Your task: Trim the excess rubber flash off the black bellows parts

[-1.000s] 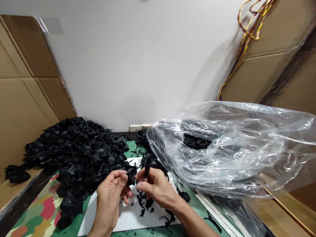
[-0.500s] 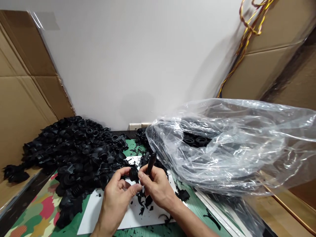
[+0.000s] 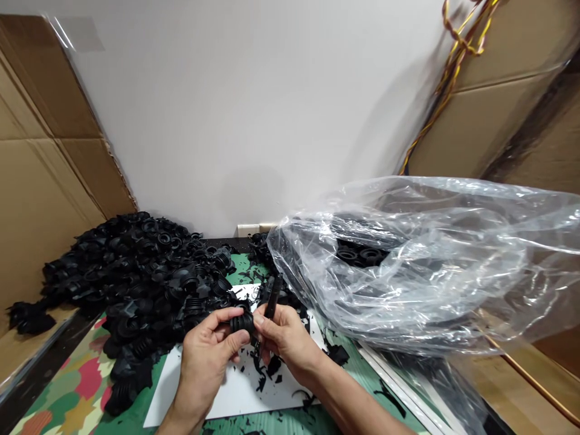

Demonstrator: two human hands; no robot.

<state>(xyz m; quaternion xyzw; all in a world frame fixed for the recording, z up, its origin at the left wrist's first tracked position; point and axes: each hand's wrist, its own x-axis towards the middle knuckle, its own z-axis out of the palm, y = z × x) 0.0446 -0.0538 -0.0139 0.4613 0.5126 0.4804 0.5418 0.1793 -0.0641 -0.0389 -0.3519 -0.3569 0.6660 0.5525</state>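
Note:
My left hand (image 3: 206, 356) pinches a small black ribbed rubber part (image 3: 241, 322) between thumb and fingers, above a white board (image 3: 235, 393). My right hand (image 3: 283, 338) is closed around a slim black tool (image 3: 273, 296) whose upper end sticks up past the fingers; its lower end meets the rubber part. Both hands touch at the part. Black rubber scraps (image 3: 267, 368) lie on the board under them.
A big heap of black rubber parts (image 3: 136, 278) fills the left of the table. A clear plastic bag (image 3: 421, 266) with more parts lies at the right. Cardboard sheets (image 3: 40, 175) stand at both sides, and coloured wires (image 3: 448, 66) hang at the upper right.
The left hand has turned the rubber part and brought it closer to the right hand. The tool has tilted slightly. The view has shifted a little.

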